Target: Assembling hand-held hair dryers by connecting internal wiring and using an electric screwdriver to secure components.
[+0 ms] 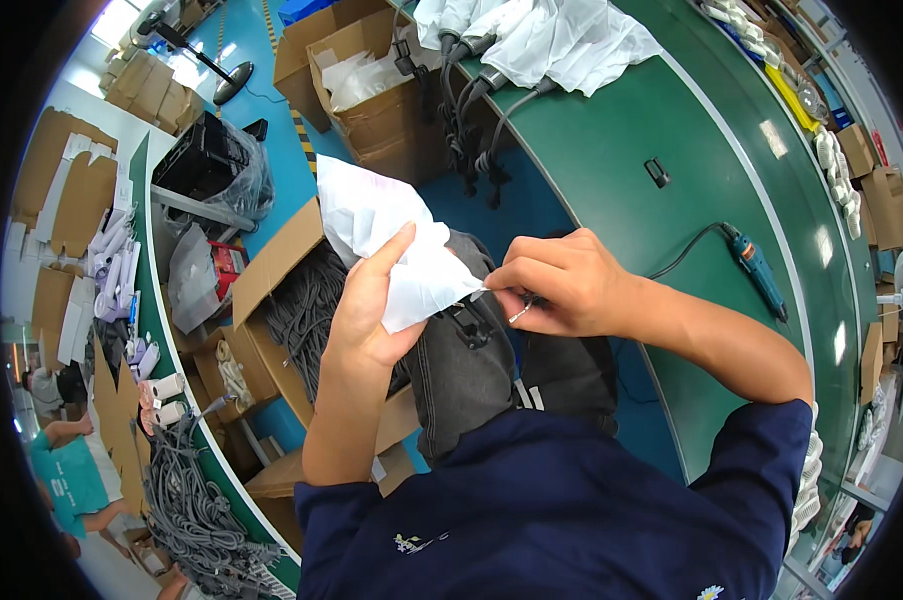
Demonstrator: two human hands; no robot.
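Observation:
My left hand is closed around a white plastic bag, thumb up along its side. The bag's wide end points away to the far left and its narrow end towards my right hand. Those right fingers are pinched together at the bag's gathered tip. A thin whitish strip shows under them, too small to make out. Just below the bag, over my lap, hangs a black plug-like piece. Whatever is inside the bag is hidden.
On the green bench at the right lie a blue electric screwdriver, a small black part and white-bagged cables. An open carton of grey cables stands to my left. Another bench holds a grey cable heap.

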